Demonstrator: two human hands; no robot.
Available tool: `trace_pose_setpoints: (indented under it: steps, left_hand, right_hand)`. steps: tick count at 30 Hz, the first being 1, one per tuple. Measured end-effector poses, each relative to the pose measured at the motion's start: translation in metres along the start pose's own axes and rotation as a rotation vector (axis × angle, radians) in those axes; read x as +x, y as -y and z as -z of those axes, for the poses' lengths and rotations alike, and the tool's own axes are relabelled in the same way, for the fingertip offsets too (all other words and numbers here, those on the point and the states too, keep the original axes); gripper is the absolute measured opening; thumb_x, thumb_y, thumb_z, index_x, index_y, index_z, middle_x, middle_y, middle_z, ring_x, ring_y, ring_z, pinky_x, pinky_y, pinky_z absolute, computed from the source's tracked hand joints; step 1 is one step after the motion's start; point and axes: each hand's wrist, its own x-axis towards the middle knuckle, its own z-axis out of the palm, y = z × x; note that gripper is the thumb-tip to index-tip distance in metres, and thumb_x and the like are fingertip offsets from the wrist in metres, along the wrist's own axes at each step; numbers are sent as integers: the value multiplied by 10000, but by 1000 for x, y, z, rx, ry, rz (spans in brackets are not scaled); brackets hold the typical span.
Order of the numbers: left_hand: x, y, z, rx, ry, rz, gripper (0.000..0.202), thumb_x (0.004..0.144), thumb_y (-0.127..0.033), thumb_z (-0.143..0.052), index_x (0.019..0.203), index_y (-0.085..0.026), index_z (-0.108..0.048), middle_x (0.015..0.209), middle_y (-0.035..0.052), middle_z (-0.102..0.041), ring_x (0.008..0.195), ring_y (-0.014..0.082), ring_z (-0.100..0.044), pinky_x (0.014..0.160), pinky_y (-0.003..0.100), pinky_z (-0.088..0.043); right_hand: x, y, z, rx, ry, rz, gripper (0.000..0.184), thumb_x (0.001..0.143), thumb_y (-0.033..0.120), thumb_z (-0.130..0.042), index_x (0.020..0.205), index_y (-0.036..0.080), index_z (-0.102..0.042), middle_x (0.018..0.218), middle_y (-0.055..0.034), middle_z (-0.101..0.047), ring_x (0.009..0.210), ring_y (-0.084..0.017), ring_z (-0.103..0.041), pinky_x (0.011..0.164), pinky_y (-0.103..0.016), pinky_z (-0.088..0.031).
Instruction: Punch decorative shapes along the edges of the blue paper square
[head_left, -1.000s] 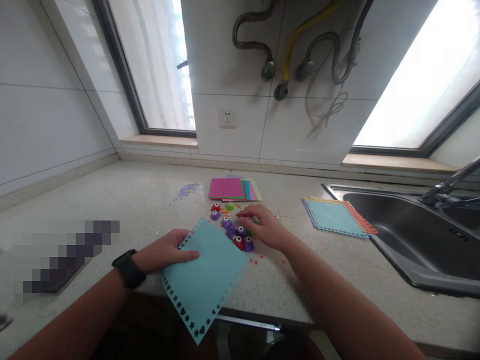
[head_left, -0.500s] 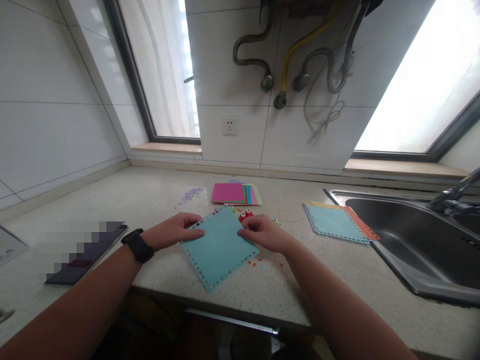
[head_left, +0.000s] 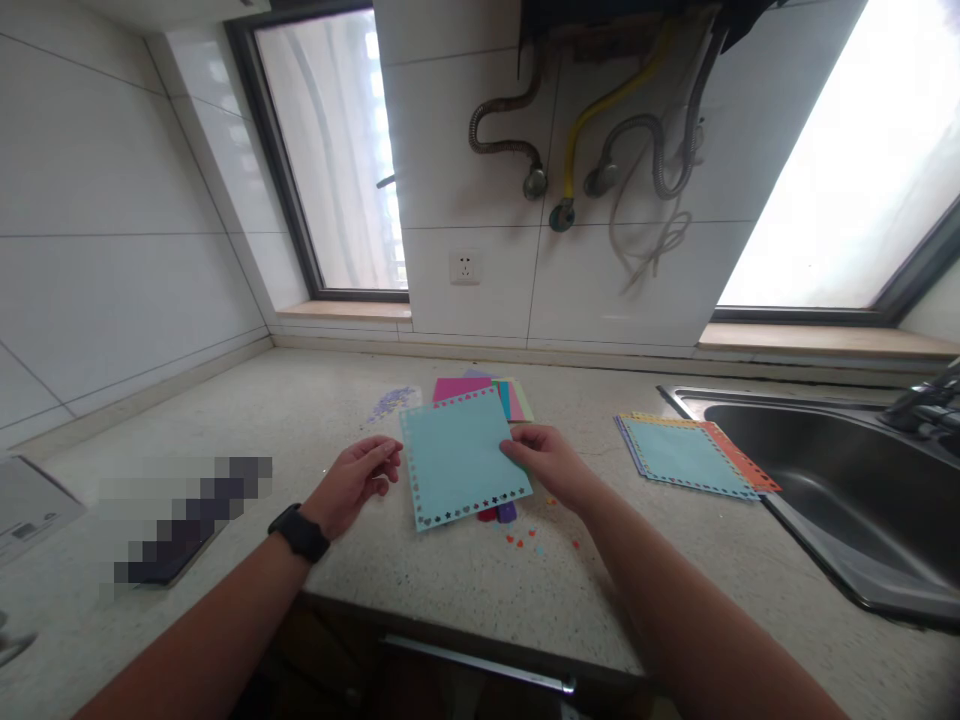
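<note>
One hand carries the sheet (head_left: 459,455): my right hand (head_left: 551,468) pinches its right edge, thumb on top, and holds it lifted, nearly flat, over the counter (head_left: 315,420). My left hand (head_left: 358,482) hangs just left of it, fingers loosely curled and empty, a small gap from the sheet's left edge. I see a roughly square sheet, no long axis. Punches (head_left: 501,514) peek from under it; a paper stack (head_left: 517,398) lies behind, the sink (head_left: 847,470) well right.
</note>
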Motion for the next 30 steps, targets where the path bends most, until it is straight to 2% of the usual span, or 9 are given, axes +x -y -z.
trace_pose_setpoints:
  steps: [4, 7, 10, 12, 15, 19, 22, 26, 30]
  left_hand:
    - [-4, 18, -6, -15, 56, 3, 363, 871, -510, -664, 933, -152, -664, 767, 26, -653, 609, 127, -604, 503, 230, -427]
    - [-4, 22, -10, 50, 160, -27, 407, 890, -524, -633, 978, -130, -689, 844, 80, -707, 638, 146, -626, 516, 246, -429]
    - [-4, 22, -14, 161, 246, -43, 431, 908, -529, -601, 1028, -126, -695, 857, 94, -722, 641, 149, -625, 519, 246, -414]
    - [-4, 22, -17, 217, 272, -44, 430, 935, -535, -550, 1021, -139, -692, 863, 91, -727, 628, 146, -611, 506, 244, -388]
    - [-5, 22, -22, 302, 333, -77, 436, 972, -524, -478, 915, -147, -689, 809, 68, -711, 565, 121, -539, 508, 249, -352]
    - [-6, 23, -30, 291, 284, -132, 398, 969, -511, -496, 905, -155, -663, 752, 16, -646, 520, 96, -441, 520, 248, -339]
    - [-6, 27, -33, 241, 267, -115, 396, 957, -521, -513, 876, -156, -643, 693, -4, -606, 491, 91, -399, 501, 246, -312]
    - [-7, 30, -34, 203, 238, -96, 418, 924, -539, -554, 752, -166, -635, 532, -38, -506, 491, 115, -408, 542, 266, -354]
    - [-8, 26, -34, 158, 298, -76, 479, 894, -580, -567, 653, -173, -638, 522, -21, -519, 506, 130, -448, 559, 284, -385]
  right_hand:
    - [2, -1, -2, 23, -39, 20, 329, 822, 473, -700, 917, 160, -663, 787, -34, -682, 674, -154, -608, 651, -308, -499]
    - [2, 0, -8, 109, -47, 21, 350, 791, 443, -747, 995, 169, -667, 891, -57, -733, 789, -185, -681, 780, -353, -542]
    - [1, 0, -15, 177, -56, 4, 383, 760, 412, -786, 1040, 184, -660, 1017, -82, -754, 898, -207, -716, 872, -383, -551]
    - [1, -2, -19, 161, -75, -7, 394, 747, 413, -797, 1038, 190, -653, 1055, -96, -757, 921, -222, -723, 886, -402, -556]
    - [1, -7, -23, 103, -100, -14, 375, 752, 428, -792, 999, 186, -644, 1011, -104, -762, 866, -230, -728, 838, -408, -570]
    - [2, -11, -30, 63, -94, 1, 332, 773, 428, -780, 960, 193, -639, 953, -90, -757, 802, -220, -716, 765, -383, -576]
    - [2, -13, -35, 20, -55, 13, 315, 788, 441, -767, 941, 193, -648, 935, -94, -751, 798, -232, -708, 766, -401, -579]
    - [0, -16, -38, -88, -17, 21, 309, 799, 460, -753, 945, 196, -685, 911, -95, -746, 832, -265, -700, 788, -434, -587]
    - [-1, -20, -39, -163, 14, 34, 285, 819, 438, -740, 990, 211, -708, 908, -89, -744, 884, -282, -697, 811, -446, -588]
